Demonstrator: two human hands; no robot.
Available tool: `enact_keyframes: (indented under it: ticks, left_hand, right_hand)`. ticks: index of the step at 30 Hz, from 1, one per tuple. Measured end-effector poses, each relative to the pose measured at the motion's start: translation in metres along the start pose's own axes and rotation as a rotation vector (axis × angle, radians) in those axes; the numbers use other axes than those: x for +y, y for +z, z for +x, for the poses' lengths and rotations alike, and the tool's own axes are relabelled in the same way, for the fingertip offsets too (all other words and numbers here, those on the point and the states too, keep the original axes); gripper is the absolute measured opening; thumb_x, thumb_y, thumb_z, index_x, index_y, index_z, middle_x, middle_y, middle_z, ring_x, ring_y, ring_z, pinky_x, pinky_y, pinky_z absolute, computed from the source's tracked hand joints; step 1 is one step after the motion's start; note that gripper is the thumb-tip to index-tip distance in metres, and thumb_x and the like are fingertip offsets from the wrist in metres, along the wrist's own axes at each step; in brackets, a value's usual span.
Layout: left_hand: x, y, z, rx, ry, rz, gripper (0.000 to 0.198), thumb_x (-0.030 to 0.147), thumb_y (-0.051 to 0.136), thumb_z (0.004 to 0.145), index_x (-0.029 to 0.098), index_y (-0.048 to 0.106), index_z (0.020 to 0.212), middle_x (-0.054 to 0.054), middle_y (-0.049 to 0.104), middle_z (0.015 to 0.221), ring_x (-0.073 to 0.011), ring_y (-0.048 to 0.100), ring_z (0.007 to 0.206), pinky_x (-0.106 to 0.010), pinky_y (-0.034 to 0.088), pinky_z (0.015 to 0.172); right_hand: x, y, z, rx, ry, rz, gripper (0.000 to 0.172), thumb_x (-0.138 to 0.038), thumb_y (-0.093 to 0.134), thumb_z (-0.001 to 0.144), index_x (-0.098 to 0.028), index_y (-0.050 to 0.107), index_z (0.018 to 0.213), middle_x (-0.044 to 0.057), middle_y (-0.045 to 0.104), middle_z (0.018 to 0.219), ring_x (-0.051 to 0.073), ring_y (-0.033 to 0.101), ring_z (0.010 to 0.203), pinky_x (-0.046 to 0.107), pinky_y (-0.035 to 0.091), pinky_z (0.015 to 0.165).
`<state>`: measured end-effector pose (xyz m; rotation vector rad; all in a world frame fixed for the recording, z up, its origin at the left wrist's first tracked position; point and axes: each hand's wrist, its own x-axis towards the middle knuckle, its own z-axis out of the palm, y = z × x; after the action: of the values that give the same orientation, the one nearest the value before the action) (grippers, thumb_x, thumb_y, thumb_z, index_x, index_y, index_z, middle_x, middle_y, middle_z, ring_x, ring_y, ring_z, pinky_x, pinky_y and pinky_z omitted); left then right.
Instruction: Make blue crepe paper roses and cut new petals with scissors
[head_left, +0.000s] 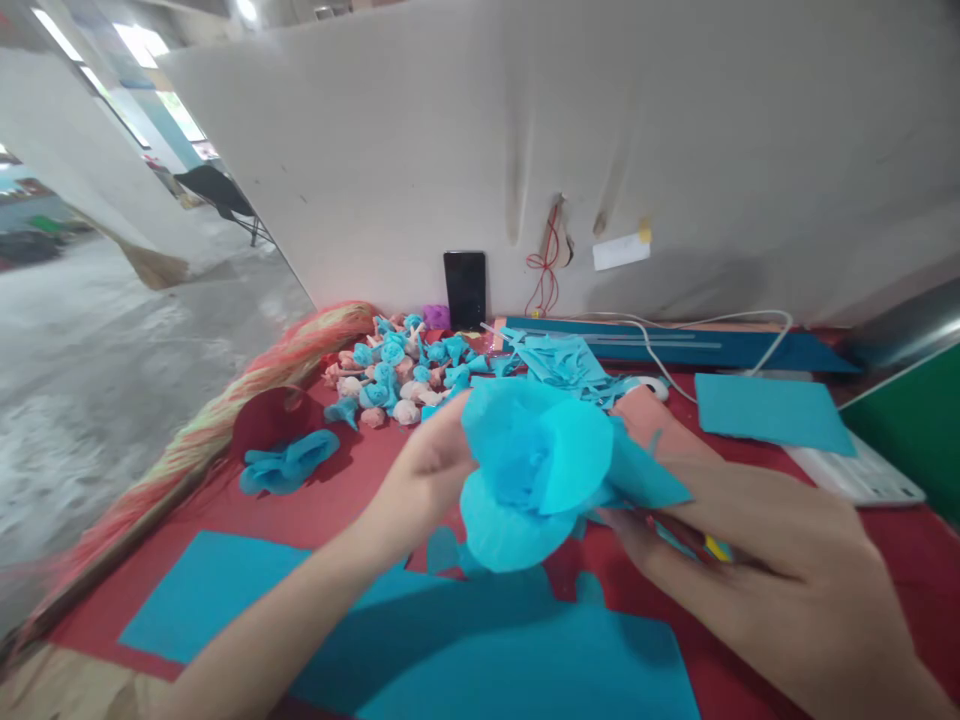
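A blue crepe-paper flower (pixel 536 470) hangs above the red table (pixel 315 505), held between both hands. My left hand (pixel 424 475) pinches its petals from the left side, fingers closed on the paper. My right hand (pixel 765 560) grips the flower's base and a trailing blue strip from the right; a small yellow-tipped item (pixel 718 548) shows between its fingers, too hidden to name.
Blue paper sheets (pixel 420 640) lie at the near edge and another (pixel 769 412) at the right. A heap of small blue and pink paper buds (pixel 394 375) sits at the back beside cut blue scraps (pixel 559 362), a black phone (pixel 465 288), a white cable (pixel 675 330) and a fringed tassel (pixel 225 410).
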<state>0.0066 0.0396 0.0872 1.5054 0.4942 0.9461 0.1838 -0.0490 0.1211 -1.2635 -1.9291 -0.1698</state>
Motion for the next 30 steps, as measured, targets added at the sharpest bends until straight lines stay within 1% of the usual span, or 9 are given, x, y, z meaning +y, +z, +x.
enact_keyframes:
  ticks: [3, 5, 7, 8, 10, 13, 18, 23, 30]
  left_hand:
    - [0.016, -0.016, 0.007, 0.092, 0.130, 0.012, 0.028, 0.012, 0.050, 0.074, 0.022, 0.062, 0.096, -0.001, 0.060, 0.110, -0.0219, 0.051, 0.111, -0.035, 0.042, 0.096]
    - [0.027, -0.020, 0.005, 0.103, 0.250, 0.139, 0.028, 0.013, 0.044, 0.080, 0.023, 0.060, 0.100, 0.000, 0.059, 0.110, -0.0198, 0.049, 0.112, -0.036, 0.037, 0.099]
    - [0.036, -0.017, -0.001, 0.015, 0.367, 0.410, 0.029, 0.022, 0.048, 0.081, 0.023, 0.055, 0.109, -0.003, 0.056, 0.113, -0.0227, 0.048, 0.111, -0.040, 0.034, 0.101]
    - [0.039, -0.013, -0.005, -0.040, 0.377, 0.596, 0.036, 0.026, 0.055, 0.078, 0.023, 0.051, 0.114, -0.004, 0.055, 0.115, -0.0243, 0.046, 0.113, -0.043, 0.030, 0.103]
    - [0.043, -0.004, -0.011, -0.136, 0.367, 0.938, 0.052, 0.035, 0.064, 0.069, 0.021, 0.047, 0.116, -0.005, 0.056, 0.114, -0.0262, 0.042, 0.115, -0.047, 0.015, 0.108]
    - [0.043, 0.008, -0.015, -0.246, 0.350, 1.153, 0.042, 0.038, 0.060, 0.073, 0.019, 0.052, 0.109, -0.003, 0.062, 0.106, -0.0222, 0.046, 0.112, -0.048, 0.002, 0.111]
    - [0.034, 0.011, -0.012, -0.306, 0.336, 1.231, 0.023, 0.031, 0.056, 0.076, 0.019, 0.059, 0.095, 0.001, 0.065, 0.093, -0.0187, 0.050, 0.107, -0.049, -0.003, 0.111]
    - [0.030, 0.008, -0.012, -0.296, 0.342, 1.208, 0.018, 0.020, 0.059, 0.070, 0.019, 0.059, 0.088, 0.003, 0.066, 0.084, -0.0166, 0.054, 0.101, -0.047, -0.002, 0.112]
    - [0.032, 0.010, -0.013, -0.250, 0.306, 1.171, 0.016, 0.020, 0.058, 0.072, 0.018, 0.054, 0.087, 0.000, 0.063, 0.086, -0.0130, 0.053, 0.098, -0.045, 0.000, 0.113]
  right_hand:
    - [0.007, -0.003, -0.003, -0.040, -0.162, -0.132, 0.025, -0.016, 0.042, 0.088, -0.015, 0.061, 0.072, -0.001, 0.055, 0.048, 0.013, 0.050, 0.045, 0.029, 0.035, 0.048]
    - [0.009, -0.002, -0.006, -0.112, -0.213, -0.183, 0.022, -0.013, 0.041, 0.089, -0.013, 0.061, 0.079, 0.000, 0.058, 0.054, 0.013, 0.053, 0.049, 0.029, 0.035, 0.049]
    - [0.010, 0.000, -0.007, -0.187, -0.245, -0.204, 0.029, -0.012, 0.036, 0.090, -0.013, 0.062, 0.077, 0.000, 0.058, 0.055, 0.014, 0.054, 0.051, 0.029, 0.035, 0.049]
    - [0.009, 0.002, -0.008, -0.220, -0.254, -0.215, 0.032, -0.012, 0.034, 0.090, -0.013, 0.063, 0.075, 0.001, 0.058, 0.054, 0.014, 0.054, 0.050, 0.029, 0.035, 0.048]
    - [0.008, 0.006, -0.007, -0.276, -0.261, -0.232, 0.036, -0.009, 0.033, 0.088, -0.013, 0.065, 0.072, 0.001, 0.058, 0.053, 0.014, 0.053, 0.048, 0.029, 0.034, 0.046]
    - [0.007, 0.011, -0.007, -0.308, -0.282, -0.255, 0.036, -0.007, 0.034, 0.086, -0.012, 0.067, 0.072, 0.003, 0.060, 0.055, 0.016, 0.054, 0.048, 0.029, 0.031, 0.042]
    - [0.008, 0.012, -0.010, -0.333, -0.295, -0.251, 0.030, -0.007, 0.039, 0.085, -0.011, 0.066, 0.074, 0.002, 0.059, 0.055, 0.017, 0.053, 0.048, 0.030, 0.032, 0.043]
    - [0.006, 0.012, -0.009, -0.331, -0.306, -0.236, 0.027, -0.006, 0.040, 0.082, -0.010, 0.067, 0.077, 0.002, 0.057, 0.054, 0.017, 0.052, 0.047, 0.030, 0.032, 0.042]
    - [0.007, 0.010, -0.009, -0.309, -0.293, -0.213, 0.031, -0.006, 0.037, 0.085, -0.011, 0.064, 0.069, 0.001, 0.056, 0.052, 0.016, 0.052, 0.045, 0.030, 0.032, 0.041]
